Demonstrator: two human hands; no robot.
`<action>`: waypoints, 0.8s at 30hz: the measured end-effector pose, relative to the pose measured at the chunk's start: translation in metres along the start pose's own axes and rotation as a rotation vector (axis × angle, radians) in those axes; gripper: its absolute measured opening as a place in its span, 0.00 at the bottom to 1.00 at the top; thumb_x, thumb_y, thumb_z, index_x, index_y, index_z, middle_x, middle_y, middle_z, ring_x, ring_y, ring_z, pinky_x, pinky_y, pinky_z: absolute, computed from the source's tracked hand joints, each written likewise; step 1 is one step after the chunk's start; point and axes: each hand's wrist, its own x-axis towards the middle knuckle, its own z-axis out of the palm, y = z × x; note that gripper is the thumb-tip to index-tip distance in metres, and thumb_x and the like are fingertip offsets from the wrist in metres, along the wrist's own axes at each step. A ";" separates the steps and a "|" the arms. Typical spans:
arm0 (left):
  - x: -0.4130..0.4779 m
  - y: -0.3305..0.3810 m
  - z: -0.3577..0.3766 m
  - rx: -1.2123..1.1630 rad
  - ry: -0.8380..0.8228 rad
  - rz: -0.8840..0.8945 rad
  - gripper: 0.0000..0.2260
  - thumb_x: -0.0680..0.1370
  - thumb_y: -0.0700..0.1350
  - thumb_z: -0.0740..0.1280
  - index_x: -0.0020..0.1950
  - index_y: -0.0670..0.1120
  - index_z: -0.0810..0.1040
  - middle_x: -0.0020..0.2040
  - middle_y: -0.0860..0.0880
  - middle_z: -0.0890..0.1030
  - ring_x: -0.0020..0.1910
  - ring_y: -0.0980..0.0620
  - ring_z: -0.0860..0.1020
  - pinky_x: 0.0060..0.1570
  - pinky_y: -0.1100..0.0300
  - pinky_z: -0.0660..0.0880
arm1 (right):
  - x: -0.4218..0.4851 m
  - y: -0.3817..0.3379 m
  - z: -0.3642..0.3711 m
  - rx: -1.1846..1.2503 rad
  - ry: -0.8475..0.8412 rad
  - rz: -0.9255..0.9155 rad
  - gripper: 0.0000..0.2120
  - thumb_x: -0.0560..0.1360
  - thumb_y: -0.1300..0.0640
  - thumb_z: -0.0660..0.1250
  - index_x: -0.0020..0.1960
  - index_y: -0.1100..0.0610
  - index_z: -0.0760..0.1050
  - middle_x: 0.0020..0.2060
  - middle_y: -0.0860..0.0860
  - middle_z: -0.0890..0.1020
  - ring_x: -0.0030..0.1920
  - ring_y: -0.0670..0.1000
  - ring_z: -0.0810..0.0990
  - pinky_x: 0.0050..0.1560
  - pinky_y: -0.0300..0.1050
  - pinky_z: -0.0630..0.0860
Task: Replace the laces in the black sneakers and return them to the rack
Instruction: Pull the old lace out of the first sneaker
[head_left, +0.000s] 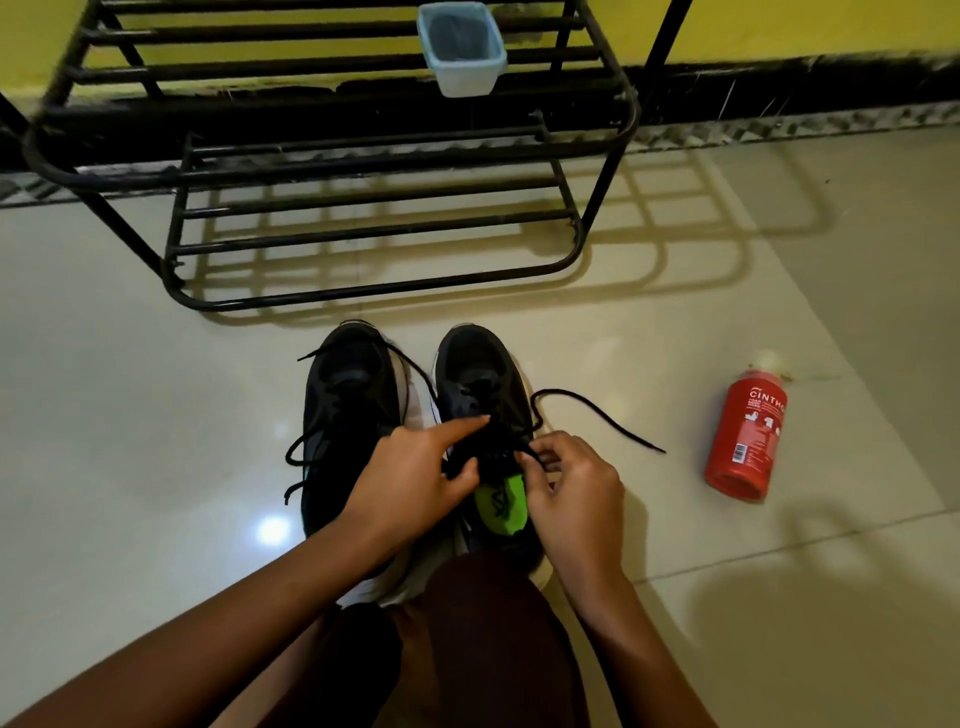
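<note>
2 black sneakers stand side by side on the tiled floor, just in front of the rack and between it and the person's knees. Both point toes-first at the rack, heels toward the person, long axis running straight away from the wearer; this placing appears chosen so the eyelets face the hands. Work is on the right-hand sneaker. The left hand holds its upper, thumb curled against the tongue and forefinger laid straight across the lacing, judged to keep the crossings from slackening. The right hand has its fingertips pinched together on the lace at an upper eyelet; the free end trails rightward over the floor toward a red bottle lying on its side. A green insole shows in the opening. The left-hand sneaker carries loose lace ends, untied. A plastic tub sits on the rack's upper shelf
</note>
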 end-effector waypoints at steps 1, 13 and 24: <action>0.001 0.001 0.001 -0.006 -0.005 0.001 0.21 0.75 0.48 0.66 0.67 0.60 0.71 0.47 0.50 0.84 0.38 0.56 0.82 0.43 0.56 0.80 | 0.000 0.002 -0.001 -0.008 0.017 -0.002 0.03 0.71 0.60 0.71 0.44 0.56 0.79 0.38 0.49 0.81 0.36 0.48 0.80 0.35 0.43 0.77; 0.006 0.004 0.014 0.510 0.293 0.336 0.11 0.68 0.51 0.66 0.49 0.53 0.77 0.53 0.45 0.75 0.58 0.44 0.69 0.58 0.46 0.60 | -0.007 0.005 0.007 -0.063 0.099 -0.024 0.04 0.68 0.47 0.59 0.41 0.43 0.64 0.34 0.44 0.76 0.32 0.44 0.75 0.29 0.34 0.68; 0.022 0.003 0.008 0.312 0.039 0.235 0.06 0.70 0.51 0.58 0.44 0.53 0.70 0.48 0.52 0.73 0.51 0.51 0.73 0.57 0.51 0.66 | -0.008 0.001 0.009 -0.119 0.021 -0.027 0.10 0.67 0.56 0.65 0.48 0.49 0.78 0.40 0.45 0.77 0.35 0.47 0.79 0.31 0.37 0.74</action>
